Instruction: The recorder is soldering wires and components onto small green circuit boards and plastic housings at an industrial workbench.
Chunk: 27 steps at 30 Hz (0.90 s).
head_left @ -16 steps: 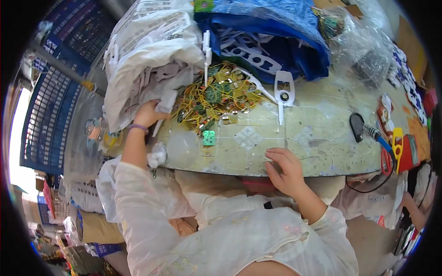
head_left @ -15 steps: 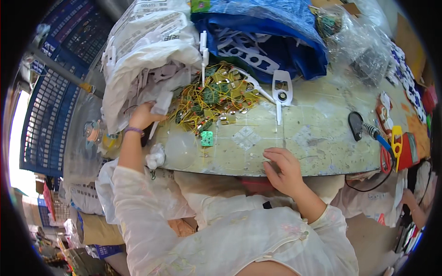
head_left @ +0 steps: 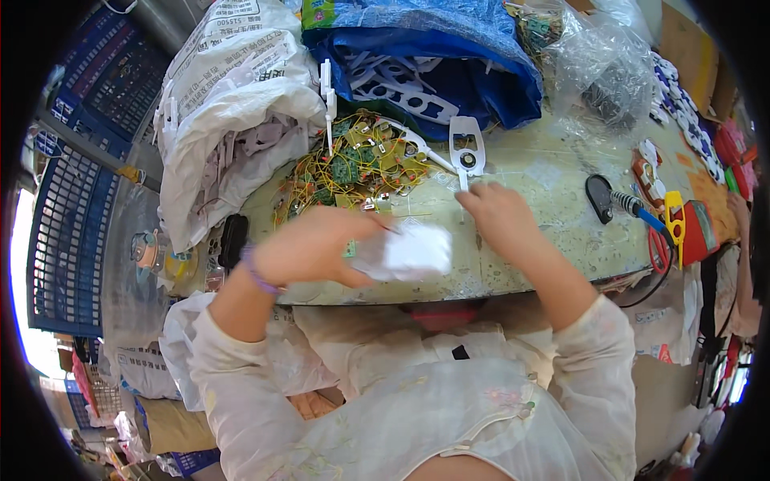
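My left hand [head_left: 321, 248], a purple band at its wrist, is closed on a blurred white object [head_left: 417, 251] over the bench's front part. Motion blur hides what kind of thing it is. Fingers stretched out, my right hand [head_left: 501, 220] has its tips at the narrow handle of a white plastic housing [head_left: 467, 146] with a round hole; I see no grip on it. Behind my left hand lies a tangle of circuit boards with yellow wires [head_left: 345, 164]. A small green board [head_left: 350, 248] is mostly covered by my left hand.
A white woven sack [head_left: 228, 120] and a blue bag [head_left: 497, 88] of white plastic parts stand at the back. On the right lie a soldering iron [head_left: 646, 215], red-handled scissors [head_left: 659, 250] and a yellow plastic piece [head_left: 675, 228]. A black case [head_left: 233, 240] sits left.
My left hand has come from the white sack's mouth to the bench's middle with the white object. My right hand has moved forward to the housing's handle. The view has shifted slightly.
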Each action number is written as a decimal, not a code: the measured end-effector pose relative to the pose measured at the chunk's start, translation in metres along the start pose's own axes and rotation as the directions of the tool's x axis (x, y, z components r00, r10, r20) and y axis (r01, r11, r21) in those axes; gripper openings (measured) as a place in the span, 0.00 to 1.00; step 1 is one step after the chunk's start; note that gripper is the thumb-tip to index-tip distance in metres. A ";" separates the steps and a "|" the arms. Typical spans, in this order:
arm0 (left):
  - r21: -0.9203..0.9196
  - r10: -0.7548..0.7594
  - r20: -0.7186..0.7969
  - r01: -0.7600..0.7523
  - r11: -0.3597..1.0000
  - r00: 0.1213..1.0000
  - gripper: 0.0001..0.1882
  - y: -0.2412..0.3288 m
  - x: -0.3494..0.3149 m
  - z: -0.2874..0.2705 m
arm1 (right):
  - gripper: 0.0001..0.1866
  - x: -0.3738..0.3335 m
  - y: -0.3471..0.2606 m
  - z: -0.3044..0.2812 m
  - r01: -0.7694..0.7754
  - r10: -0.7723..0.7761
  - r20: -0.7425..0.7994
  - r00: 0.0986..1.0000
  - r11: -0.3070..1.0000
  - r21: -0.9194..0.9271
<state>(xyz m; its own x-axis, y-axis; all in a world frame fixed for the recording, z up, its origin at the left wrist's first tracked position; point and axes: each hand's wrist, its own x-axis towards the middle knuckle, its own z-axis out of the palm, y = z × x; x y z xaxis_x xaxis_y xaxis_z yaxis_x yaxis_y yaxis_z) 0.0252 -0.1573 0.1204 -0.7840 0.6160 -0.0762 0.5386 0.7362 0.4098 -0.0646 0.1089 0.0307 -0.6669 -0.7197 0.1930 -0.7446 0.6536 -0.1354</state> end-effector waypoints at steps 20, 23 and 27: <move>0.395 0.058 -0.613 0.242 0.886 0.788 0.10 -0.063 0.079 0.043 | 0.12 -0.008 0.031 -0.049 -0.330 0.537 -0.127 0.834 0.670 0.665; 0.366 -0.089 -0.645 0.409 0.836 0.759 0.13 -0.081 0.091 0.045 | 0.13 -0.022 0.046 -0.016 -0.361 0.412 -0.053 0.910 0.847 0.391; 0.412 -0.241 -0.602 0.555 0.723 0.761 0.20 -0.082 0.101 0.045 | 0.13 -0.031 0.053 -0.001 -0.281 0.340 -0.139 0.930 0.903 0.325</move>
<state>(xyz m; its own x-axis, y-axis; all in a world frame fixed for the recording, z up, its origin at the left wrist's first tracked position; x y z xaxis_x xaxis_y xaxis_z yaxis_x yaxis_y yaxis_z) -0.0843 -0.1424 0.0387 -0.9122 0.1228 0.3908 0.0814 0.9893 -0.1210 -0.0833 0.1659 0.0183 -0.8692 -0.4149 0.2690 -0.4943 0.7162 -0.4927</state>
